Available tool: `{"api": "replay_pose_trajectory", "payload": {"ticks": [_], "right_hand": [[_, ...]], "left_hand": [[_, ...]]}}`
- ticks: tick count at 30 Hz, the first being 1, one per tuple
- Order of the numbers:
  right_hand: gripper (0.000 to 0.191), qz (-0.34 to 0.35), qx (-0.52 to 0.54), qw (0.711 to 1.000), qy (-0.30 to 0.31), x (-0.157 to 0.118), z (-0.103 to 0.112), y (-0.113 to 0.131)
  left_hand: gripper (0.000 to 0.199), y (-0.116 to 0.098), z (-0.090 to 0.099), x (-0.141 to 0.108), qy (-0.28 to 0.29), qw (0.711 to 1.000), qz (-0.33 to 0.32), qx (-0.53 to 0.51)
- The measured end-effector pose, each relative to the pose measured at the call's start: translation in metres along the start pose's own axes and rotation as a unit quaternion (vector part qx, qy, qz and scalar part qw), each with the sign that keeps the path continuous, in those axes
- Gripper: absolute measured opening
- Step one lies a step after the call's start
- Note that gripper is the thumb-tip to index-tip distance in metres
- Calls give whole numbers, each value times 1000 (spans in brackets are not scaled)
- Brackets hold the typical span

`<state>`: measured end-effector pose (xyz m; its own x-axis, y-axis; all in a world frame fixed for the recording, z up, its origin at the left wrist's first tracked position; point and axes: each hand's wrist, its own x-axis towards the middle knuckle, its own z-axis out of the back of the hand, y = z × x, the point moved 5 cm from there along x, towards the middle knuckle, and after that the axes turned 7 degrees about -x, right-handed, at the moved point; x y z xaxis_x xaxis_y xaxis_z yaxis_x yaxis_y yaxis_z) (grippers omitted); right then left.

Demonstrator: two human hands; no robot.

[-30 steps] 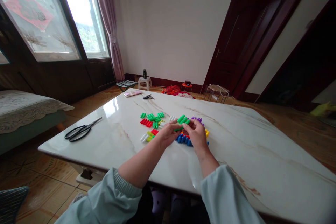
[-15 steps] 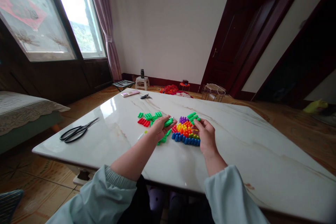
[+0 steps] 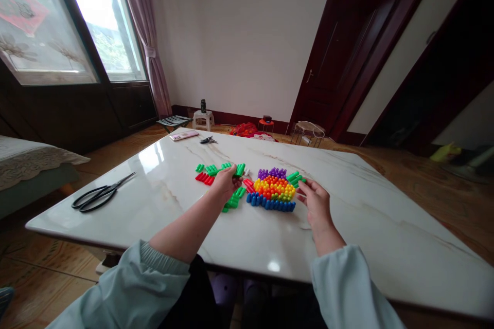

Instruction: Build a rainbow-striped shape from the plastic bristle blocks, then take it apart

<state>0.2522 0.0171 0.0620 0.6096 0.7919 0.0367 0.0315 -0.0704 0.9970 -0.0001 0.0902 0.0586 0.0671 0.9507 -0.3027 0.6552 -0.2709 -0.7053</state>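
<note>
Small rounded plastic pieces lie grouped by colour on a white marble-patterned table [image 3: 355, 216]. My left hand [image 3: 225, 185] is closed round green plastic pieces [image 3: 240, 169], whose ends stick up past the fingers. Beneath and beside it lie more green pieces [image 3: 232, 200] and a red row [image 3: 204, 179]. My right hand [image 3: 318, 203] pinches the near end of a green plastic piece [image 3: 295, 179] at the right of the multicoloured cluster. That cluster has purple pieces [image 3: 272, 172] at the back, orange and yellow pieces [image 3: 273, 186] in the middle, and a blue row [image 3: 272, 203] in front.
Black-handled scissors [image 3: 102, 194] lie at the table's left. Toward the far edge are a phone [image 3: 184, 135] and a bunch of keys [image 3: 208, 140]. Beyond the table stand a white stool [image 3: 203, 120] and a round stool [image 3: 309, 131]. A lace-covered seat [image 3: 34, 154] is at left.
My right hand has moved right, bringing the green pieces down beside the cluster's right side. My left hand has turned over and closed round its green pieces. The view has shifted slightly right.
</note>
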Motion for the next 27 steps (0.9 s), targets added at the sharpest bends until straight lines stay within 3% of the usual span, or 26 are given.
{"api": "replay_pose_trajectory", "payload": {"ticks": [2, 6, 8, 14, 23, 25, 27], "right_hand": [[34, -1, -4, 1000, 2, 1, 1, -2], [34, 8, -17, 1000, 5, 3, 2, -3], [33, 11, -22, 1000, 6, 4, 2, -4], [35, 11, -42, 999, 9, 8, 6, -7], [35, 34, -98, 994, 24, 5, 3, -3], [34, 38, -104, 994, 26, 5, 3, -3], [35, 39, -107, 993, 29, 6, 4, -4]], "left_hand": [[12, 0, -1, 0, -11, 1000, -4, -27], [44, -1, -5, -5, -23, 996, -3, -88], [49, -3, -5, -8, -26, 997, -5, -67], [15, -9, -1, -6, 1, 998, -35, 44], [36, -12, 3, -2, 23, 988, -57, 139], [38, -10, 5, -3, 47, 979, -23, 196], [41, 0, 7, -7, 109, 953, 58, 277]]}}
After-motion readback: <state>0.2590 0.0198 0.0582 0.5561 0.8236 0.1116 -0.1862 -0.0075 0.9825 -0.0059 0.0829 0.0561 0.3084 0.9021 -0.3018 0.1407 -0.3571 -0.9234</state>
